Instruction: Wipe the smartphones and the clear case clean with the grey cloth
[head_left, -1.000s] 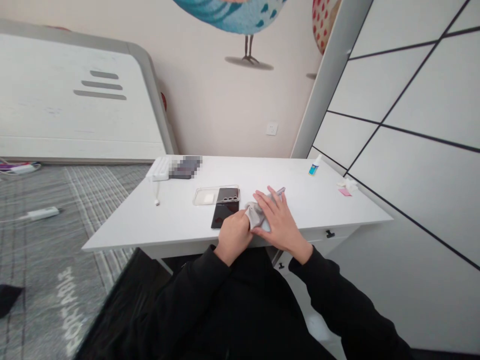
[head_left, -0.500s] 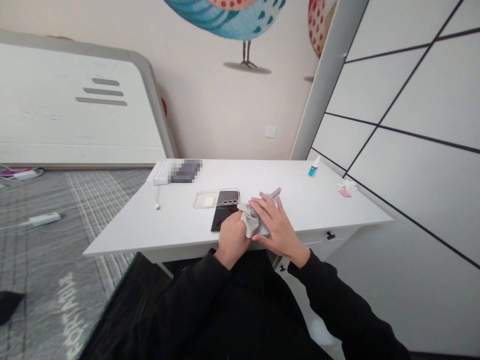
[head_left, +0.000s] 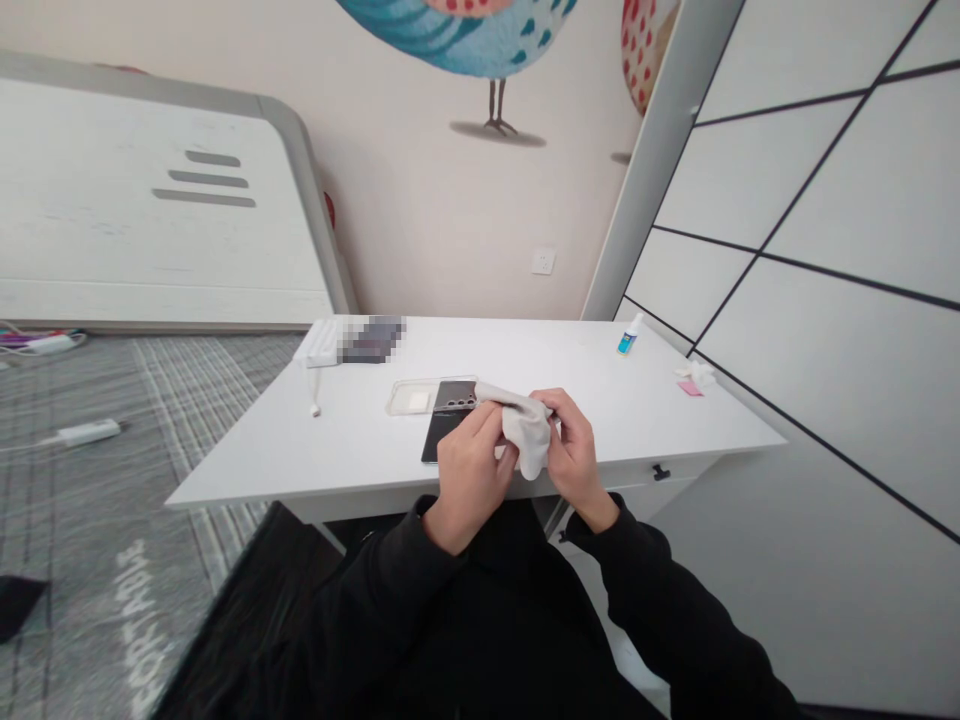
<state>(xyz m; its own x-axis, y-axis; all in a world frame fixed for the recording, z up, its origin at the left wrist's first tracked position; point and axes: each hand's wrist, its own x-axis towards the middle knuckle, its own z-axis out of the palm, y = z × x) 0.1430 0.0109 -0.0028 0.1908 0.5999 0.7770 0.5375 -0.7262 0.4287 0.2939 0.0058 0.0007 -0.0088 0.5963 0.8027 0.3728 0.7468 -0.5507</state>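
Note:
Between my two hands hangs a light grey cloth point(head_left: 528, 436) above the desk's front edge. My left hand point(head_left: 472, 462) is closed on its left side, and my right hand point(head_left: 574, 448) pinches its right side. Some fingertips are hidden behind the folds. A dark, glossy phone point(head_left: 442, 432) lies on the desk just left of the cloth, partly covered by my left hand. Its far end, with several camera lenses, overlaps a clear phone case point(head_left: 401, 398) that has a pale square in it.
The white desk point(head_left: 360, 450) carries a small spray bottle point(head_left: 628, 338) at back right, with a pink piece and crumpled white tissue point(head_left: 697, 373) nearby. A white box-like object point(head_left: 321, 345) with a short cable and a blurred dark item stand back left. A wardrobe point(head_left: 840, 380) borders the right.
My right hand was spread flat over the cloth and now grips its edge. The cloth has been lifted and opened out between both hands, its folds hanging down.

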